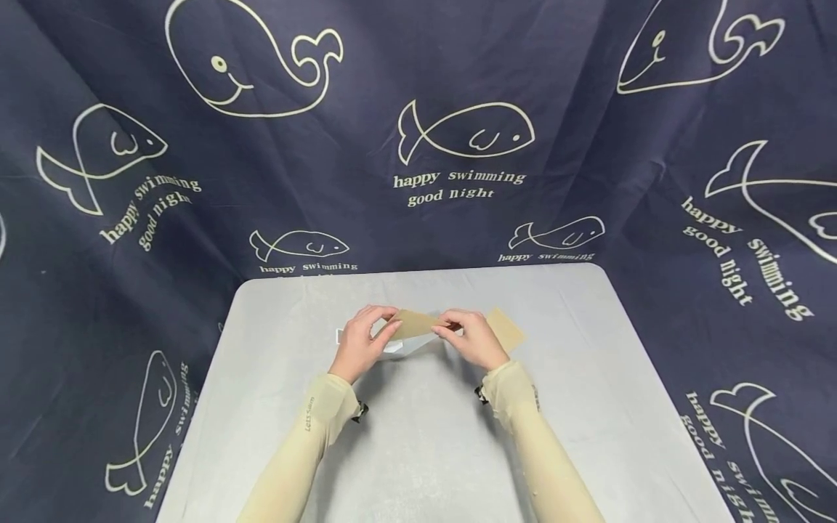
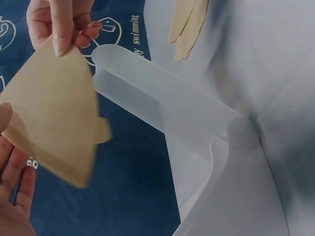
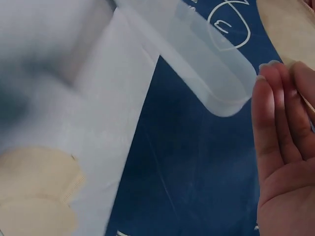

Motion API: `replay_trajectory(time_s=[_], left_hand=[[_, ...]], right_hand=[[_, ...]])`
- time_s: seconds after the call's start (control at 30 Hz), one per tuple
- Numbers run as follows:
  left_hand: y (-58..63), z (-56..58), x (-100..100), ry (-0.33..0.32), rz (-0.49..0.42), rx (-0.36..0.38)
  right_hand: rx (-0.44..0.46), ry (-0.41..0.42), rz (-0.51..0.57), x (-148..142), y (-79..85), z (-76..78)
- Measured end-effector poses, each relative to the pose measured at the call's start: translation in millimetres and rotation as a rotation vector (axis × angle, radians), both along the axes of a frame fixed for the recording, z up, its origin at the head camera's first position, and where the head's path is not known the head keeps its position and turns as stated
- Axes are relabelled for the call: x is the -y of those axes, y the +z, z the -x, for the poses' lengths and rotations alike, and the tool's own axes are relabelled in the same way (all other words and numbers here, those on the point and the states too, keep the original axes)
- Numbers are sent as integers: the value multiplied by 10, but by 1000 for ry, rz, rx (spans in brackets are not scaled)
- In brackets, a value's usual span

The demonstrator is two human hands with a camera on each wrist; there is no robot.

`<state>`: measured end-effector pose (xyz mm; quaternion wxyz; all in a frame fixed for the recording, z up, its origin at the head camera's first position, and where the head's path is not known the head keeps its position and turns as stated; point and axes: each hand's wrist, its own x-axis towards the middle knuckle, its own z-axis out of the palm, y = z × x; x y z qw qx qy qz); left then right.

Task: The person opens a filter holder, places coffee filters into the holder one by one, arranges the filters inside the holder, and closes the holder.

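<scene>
Both hands hold a tan cone coffee filter (image 1: 415, 325) up between them. My left hand (image 1: 358, 341) pinches its left side, thumb to the front. At the opposite edge the fingers of my right hand (image 1: 472, 338) pinch it. Seen from the left wrist, the filter (image 2: 54, 108) is a flat fan shape with a small tab sticking out at one edge. Just beneath the hands lies a translucent plastic case (image 2: 133, 78), long with rounded ends. It shows again beside my right hand (image 3: 285, 147) in the right wrist view.
More tan filters (image 1: 505, 330) lie on the table right of my right hand, overlapping each other in the right wrist view. A pale grey cloth covers the table (image 1: 418, 450). Dark blue printed curtains (image 1: 458, 232) hang around its back and sides.
</scene>
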<state>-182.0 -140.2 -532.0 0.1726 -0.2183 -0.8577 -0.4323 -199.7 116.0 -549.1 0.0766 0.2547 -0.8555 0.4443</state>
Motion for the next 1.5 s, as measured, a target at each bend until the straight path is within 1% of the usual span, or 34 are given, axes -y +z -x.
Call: replay_trajectory(time_s=[0.1,0.23,0.37,0.4,0.47,0.63,0.77,0.87,0.93,1.07,1.17,1.3,1.37,1.43,1.5], left_hand=[[4,3,8,-5,26,-27],[-7,14,16,-18,66,-55],[-20,24,17,-16,90,-70],[-20,27,14,-14,89,-70],[-22,32,6,-11,77,-62],[-47,30,-2,-16,18,-20],[-64,23,-3,-10,-27,2],[-56,27,-4,-9,-61,-1],[-49,30,-3,-7,-77,-4],[-48,27,3,-7,-99,9],[-45,19,6,-15,-91,19],[-15,31,-3,-27,-33,3],[2,37,2,-32,15,-22],[16,41,5,-44,62,-56],[10,42,8,-59,106,-96]], right_hand=[[-47,23,-63,16,20,7],[-80,58,-133,44,62,12],[-100,69,-151,60,89,29],[-97,63,-143,60,87,32],[-64,43,-88,55,73,28],[68,-11,80,55,-46,-29],[134,-31,121,86,-138,-61],[151,-49,144,119,-153,-58],[146,-46,156,138,-144,-53],[124,-24,156,161,-99,-54],[66,-23,98,154,-73,-48],[-60,-19,-26,122,-14,-20],[-107,-9,-78,121,38,-15],[-133,5,-121,124,89,-14],[-135,15,-145,130,139,-24]])
